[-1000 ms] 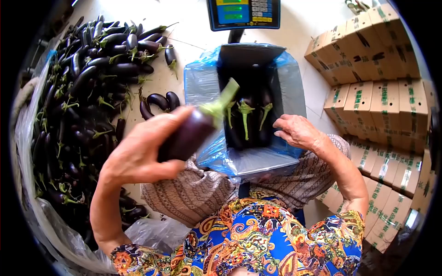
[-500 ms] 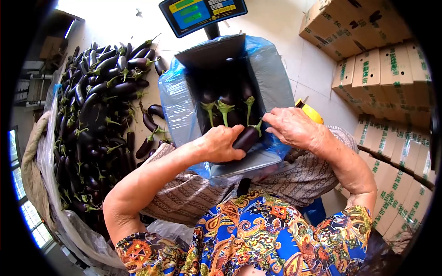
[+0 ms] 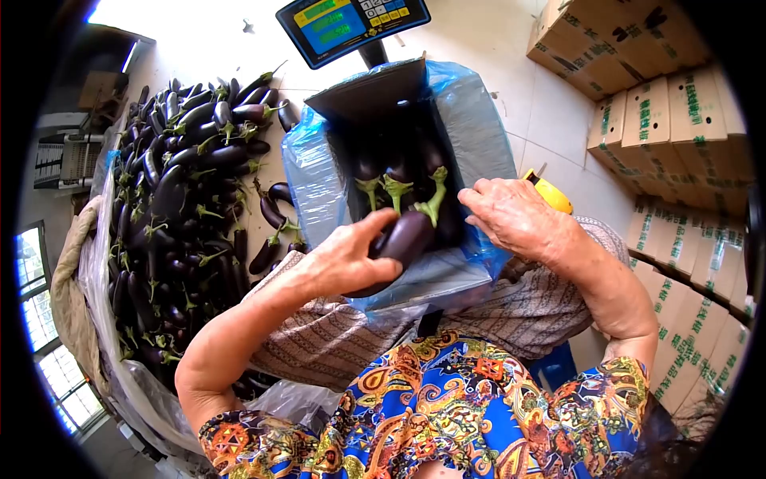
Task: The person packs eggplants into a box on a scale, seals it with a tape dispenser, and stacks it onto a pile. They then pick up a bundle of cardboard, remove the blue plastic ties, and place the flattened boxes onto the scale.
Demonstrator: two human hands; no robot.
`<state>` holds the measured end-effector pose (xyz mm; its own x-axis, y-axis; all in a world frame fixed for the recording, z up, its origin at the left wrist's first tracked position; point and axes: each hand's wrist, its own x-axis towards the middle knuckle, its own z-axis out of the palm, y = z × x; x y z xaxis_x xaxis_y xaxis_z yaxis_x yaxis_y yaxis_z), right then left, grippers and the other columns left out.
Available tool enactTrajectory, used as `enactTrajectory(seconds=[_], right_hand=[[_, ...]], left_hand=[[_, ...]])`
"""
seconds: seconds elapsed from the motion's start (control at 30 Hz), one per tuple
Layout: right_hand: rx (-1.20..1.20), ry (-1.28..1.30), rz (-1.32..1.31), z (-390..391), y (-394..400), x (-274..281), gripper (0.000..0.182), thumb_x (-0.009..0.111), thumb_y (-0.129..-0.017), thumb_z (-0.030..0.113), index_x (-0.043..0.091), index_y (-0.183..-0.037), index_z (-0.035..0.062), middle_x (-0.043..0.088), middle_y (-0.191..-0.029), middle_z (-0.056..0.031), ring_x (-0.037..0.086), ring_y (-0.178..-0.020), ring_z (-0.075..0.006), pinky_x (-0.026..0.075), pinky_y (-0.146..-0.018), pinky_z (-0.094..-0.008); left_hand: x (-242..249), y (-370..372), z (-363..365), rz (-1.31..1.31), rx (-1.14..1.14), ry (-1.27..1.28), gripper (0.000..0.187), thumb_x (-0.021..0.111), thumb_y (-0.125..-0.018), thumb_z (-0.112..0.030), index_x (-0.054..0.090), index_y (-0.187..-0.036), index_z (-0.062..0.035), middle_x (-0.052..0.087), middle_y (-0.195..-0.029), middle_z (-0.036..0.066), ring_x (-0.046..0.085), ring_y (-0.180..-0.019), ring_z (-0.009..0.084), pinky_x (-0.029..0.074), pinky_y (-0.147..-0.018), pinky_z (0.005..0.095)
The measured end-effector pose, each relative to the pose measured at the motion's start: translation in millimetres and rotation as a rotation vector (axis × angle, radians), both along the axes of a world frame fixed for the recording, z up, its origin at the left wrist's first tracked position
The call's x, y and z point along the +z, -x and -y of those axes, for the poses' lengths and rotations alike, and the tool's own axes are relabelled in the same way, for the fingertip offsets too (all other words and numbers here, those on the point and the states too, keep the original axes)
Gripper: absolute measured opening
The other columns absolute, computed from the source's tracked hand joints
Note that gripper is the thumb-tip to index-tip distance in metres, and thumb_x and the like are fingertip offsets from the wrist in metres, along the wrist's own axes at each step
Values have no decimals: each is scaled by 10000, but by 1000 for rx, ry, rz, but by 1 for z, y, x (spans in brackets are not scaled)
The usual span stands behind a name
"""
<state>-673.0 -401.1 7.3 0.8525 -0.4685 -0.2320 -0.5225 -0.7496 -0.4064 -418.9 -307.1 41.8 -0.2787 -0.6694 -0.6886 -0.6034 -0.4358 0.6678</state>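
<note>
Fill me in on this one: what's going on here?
A person's left hand grips an eggplant, its green stem pointing into an open box with blue plastic around it. The right hand is at the box's right rim, holding no eggplant. Other eggplants already lie inside. A lit digital display stands beyond the box, with a large eggplant pile to the left and cardboard cartons to the right.

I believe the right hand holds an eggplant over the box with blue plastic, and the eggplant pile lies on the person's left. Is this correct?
Not quite: the head view shows the left hand holding the eggplant over the box with blue plastic. The eggplant pile does lie on the person's left.
</note>
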Motion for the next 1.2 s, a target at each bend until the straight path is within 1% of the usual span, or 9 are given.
enactTrajectory(seconds=[0.2, 0.3, 0.37, 0.53, 0.7, 0.87, 0.97, 1.03, 1.2], right_hand=[[-122, -41, 251, 4, -12, -11, 315, 600, -909, 286, 588, -1048, 4, 634, -957, -215, 629, -916, -399, 508, -785, -463], [-443, -559, 317, 15, -35, -14, 497, 593, -906, 430, 590, -1130, -14, 637, -1068, -258, 626, -1004, -400, 496, -846, -441], [-517, -688, 207, 21, -41, -27, 682, 634, -834, 563, 588, -1127, -51, 639, -1102, -264, 623, -1057, -354, 481, -892, -399], [-514, -519, 60, 20, -52, -31, 607, 669, -836, 496, 564, -1021, -72, 643, -963, -245, 627, -942, -318, 477, -812, -392], [-429, -417, -15, 21, -76, -52, 638, 647, -828, 497, 556, -1045, -96, 637, -1015, -302, 613, -1004, -417, 471, -856, -462], [-479, -502, -5, 24, -79, -36, 693, 647, -808, 546, 578, -1086, -85, 627, -1086, -309, 599, -1077, -414, 473, -919, -451], [-501, -547, 35, 26, -88, -32, 739, 644, -801, 585, 574, -1098, -88, 634, -1092, -295, 613, -1066, -401, 485, -895, -446], [-522, -569, 78, 22, -102, -20, 738, 631, -811, 592, 576, -1089, -90, 633, -1095, -293, 616, -1064, -396, 489, -883, -445], [-531, -1079, 337, 19, -117, -49, 517, 455, -982, 443, 608, -1100, -37, 684, -922, -188, 694, -800, -247, 566, -691, -307]], left_hand=[[-37, 20, -5, -520, 599, -2, 718, 616, -829, -104, 264, -1449, -20, 585, -1225, 175, 556, -1133, 229, 399, -1029, 382], [-65, 36, 0, -655, 646, 55, 670, 656, -830, -56, 310, -1402, -16, 565, -1239, 162, 551, -1137, 224, 434, -999, 359], [-68, 49, 1, -580, 597, 74, 641, 679, -835, -74, 338, -1376, -18, 551, -1250, 148, 541, -1153, 224, 435, -999, 350], [-64, 22, 18, -46, 88, 371, 390, 692, -835, -117, 565, -1166, 46, 702, -952, 163, 681, -891, 215, 545, -822, 352], [-56, -29, 27, 200, 160, 641, 360, 670, -802, -85, 620, -1147, 4, 697, -889, 131, 684, -773, 221, 542, -717, 349], [-76, -33, 18, 420, -209, 609, 248, 670, -775, -121, 656, -994, -8, 655, -950, 199, 634, -875, 386, 523, -757, 428], [-68, -27, 27, -212, 363, 82, 554, 630, -863, -179, 445, -1358, -11, 648, -1069, 173, 643, -948, 270, 560, -748, 376], [-50, -30, 32, -471, 434, 75, 746, 648, -870, -199, 251, -1473, -10, 566, -1219, 170, 566, -1095, 243, 566, -770, 379], [-71, -33, 24, 82, 191, 478, 834, 774, -768, -389, 335, -1388, -44, 641, -1041, 248, 656, -955, 371, 526, -795, 431]])
